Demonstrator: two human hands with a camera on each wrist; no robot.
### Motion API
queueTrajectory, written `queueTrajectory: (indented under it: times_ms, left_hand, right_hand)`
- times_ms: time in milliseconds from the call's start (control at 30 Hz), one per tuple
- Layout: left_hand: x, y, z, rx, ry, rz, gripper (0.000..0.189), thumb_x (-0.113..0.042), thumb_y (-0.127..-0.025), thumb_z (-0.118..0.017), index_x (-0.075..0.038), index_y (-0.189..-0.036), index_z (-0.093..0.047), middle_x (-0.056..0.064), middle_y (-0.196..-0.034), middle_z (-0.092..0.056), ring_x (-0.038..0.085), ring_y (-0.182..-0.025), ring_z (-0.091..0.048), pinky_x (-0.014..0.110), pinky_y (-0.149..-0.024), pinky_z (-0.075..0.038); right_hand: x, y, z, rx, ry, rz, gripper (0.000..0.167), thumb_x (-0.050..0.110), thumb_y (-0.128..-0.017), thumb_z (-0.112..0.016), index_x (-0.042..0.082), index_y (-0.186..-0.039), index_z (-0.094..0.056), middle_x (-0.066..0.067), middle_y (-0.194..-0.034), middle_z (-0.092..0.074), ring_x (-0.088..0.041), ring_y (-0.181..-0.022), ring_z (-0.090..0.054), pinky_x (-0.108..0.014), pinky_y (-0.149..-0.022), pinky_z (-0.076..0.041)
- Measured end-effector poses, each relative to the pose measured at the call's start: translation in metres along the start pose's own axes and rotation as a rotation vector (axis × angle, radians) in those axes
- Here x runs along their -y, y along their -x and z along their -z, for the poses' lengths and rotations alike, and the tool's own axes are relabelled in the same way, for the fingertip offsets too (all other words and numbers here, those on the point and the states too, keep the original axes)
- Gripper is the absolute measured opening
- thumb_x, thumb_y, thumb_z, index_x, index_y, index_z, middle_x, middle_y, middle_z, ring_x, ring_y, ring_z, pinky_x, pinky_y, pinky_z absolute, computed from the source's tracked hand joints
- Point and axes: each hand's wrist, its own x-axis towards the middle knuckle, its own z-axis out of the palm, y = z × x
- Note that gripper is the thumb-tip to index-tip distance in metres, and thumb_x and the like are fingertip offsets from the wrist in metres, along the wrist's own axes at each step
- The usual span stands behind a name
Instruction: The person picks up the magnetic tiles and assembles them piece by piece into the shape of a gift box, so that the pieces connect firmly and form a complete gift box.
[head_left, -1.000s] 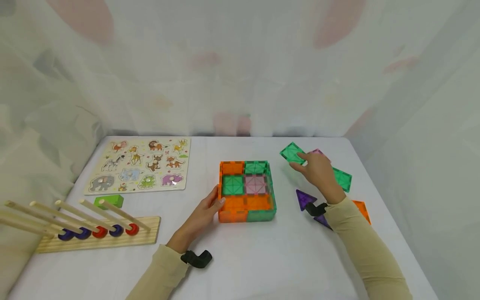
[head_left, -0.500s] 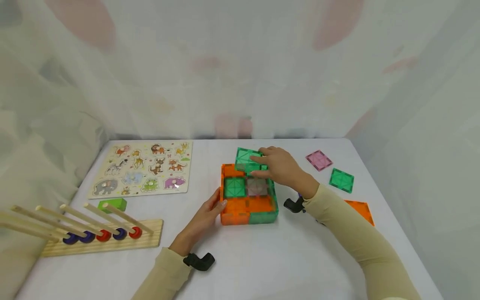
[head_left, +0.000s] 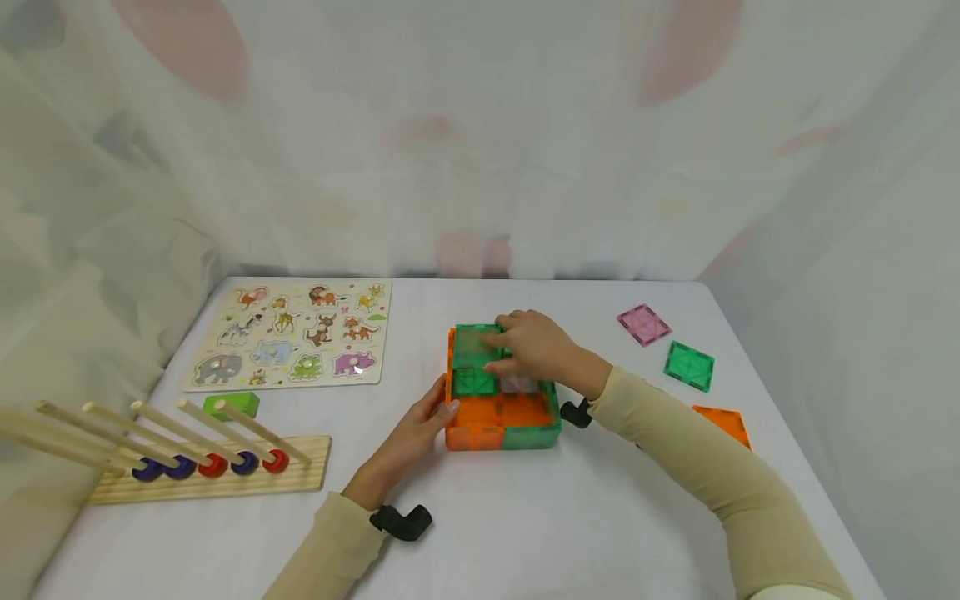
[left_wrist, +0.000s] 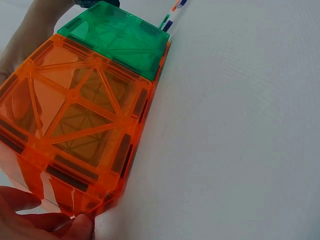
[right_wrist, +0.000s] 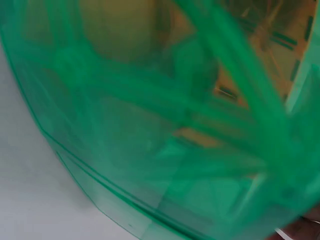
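A low open-topped box of magnetic tiles (head_left: 474,437) stands mid-table, with orange and green see-through walls. Green, pink and orange squares show inside it. My left hand (head_left: 408,437) grips the box at its front left corner, thumb on the near edge; the left wrist view has its fingers against the orange wall (left_wrist: 75,100). In my right hand (head_left: 536,346) is a green magnetic tile (head_left: 472,340), pinched by its right edge over the back left part of the box. Whether that tile touches the walls, I cannot tell. Green plastic fills the blurred right wrist view.
Loose on the right lie a pink tile (head_left: 643,324), a green tile (head_left: 688,365) and an orange tile (head_left: 723,423). To the left are an animal puzzle board (head_left: 292,333), a green block (head_left: 232,406) and a wooden peg rack (head_left: 300,475) with red and blue rings.
My right hand has carried the green tile from the right side leftward, then down over the box's back left part. The left hand has stayed on the box.
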Motion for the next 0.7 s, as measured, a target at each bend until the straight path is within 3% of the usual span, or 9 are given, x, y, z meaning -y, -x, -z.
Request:
queueTrajectory:
  times_ms: [467,700]
  left_hand:
    - [0.0,0.0,0.002,0.002,-0.008,0.005,0.071,-0.04,-0.1,-0.048,-0.02,-0.156,-0.01,0.003,-0.162,-0.015,0.027,-0.15,-0.005,0.053,-0.119,-0.007]
    - [0.0,0.0,0.001,0.004,0.0,0.007,0.068,-0.035,-0.101,-0.047,-0.018,-0.156,-0.01,0.004,-0.162,-0.014,0.026,-0.15,-0.005,0.051,-0.12,-0.007]
  right_hand:
    - [-0.001,-0.004,-0.009,0.013,-0.062,0.011,0.051,0.05,-0.087,-0.064,0.019,-0.129,-0.062,-0.009,-0.11,-0.064,-0.025,-0.094,-0.061,-0.04,-0.088,-0.053]
    - [-0.001,-0.003,-0.014,0.014,-0.071,-0.006,0.054,0.052,-0.089,-0.061,0.018,-0.131,-0.059,-0.008,-0.121,-0.063,-0.027,-0.11,-0.057,-0.042,-0.097,-0.049]
